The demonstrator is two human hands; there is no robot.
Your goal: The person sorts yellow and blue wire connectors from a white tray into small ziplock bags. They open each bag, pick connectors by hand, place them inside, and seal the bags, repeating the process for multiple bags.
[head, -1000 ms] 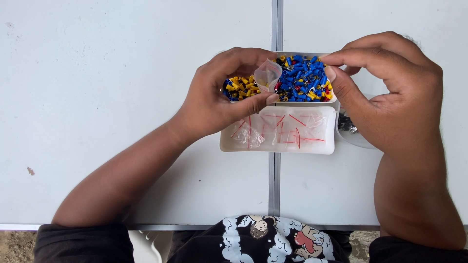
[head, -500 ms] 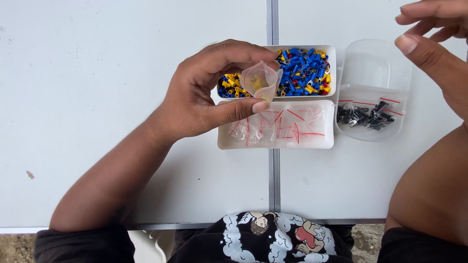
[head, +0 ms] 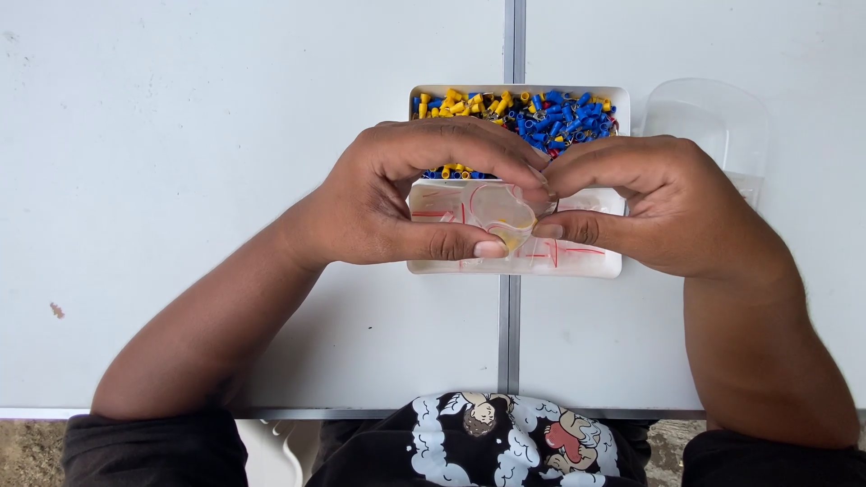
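Both my hands meet over a white tray (head: 577,267) on a white table. My left hand (head: 406,198) and my right hand (head: 649,203) pinch a small clear plastic bag (head: 502,213) between thumbs and forefingers; something yellow shows at its bottom. The tray's far compartment holds several yellow and blue crimp connectors (head: 541,113). Its near compartment holds small clear bags with red markings (head: 568,252), partly hidden by my fingers.
A clear plastic tub (head: 708,117) stands right of the tray, partly behind my right hand. A metal seam (head: 510,334) runs down the table between two white panels. The table's near edge is just above my patterned black shirt (head: 496,442).
My right hand has come back down from the upper right and taken hold of the small bag together with my left hand. The bag has moved down over the near compartment.
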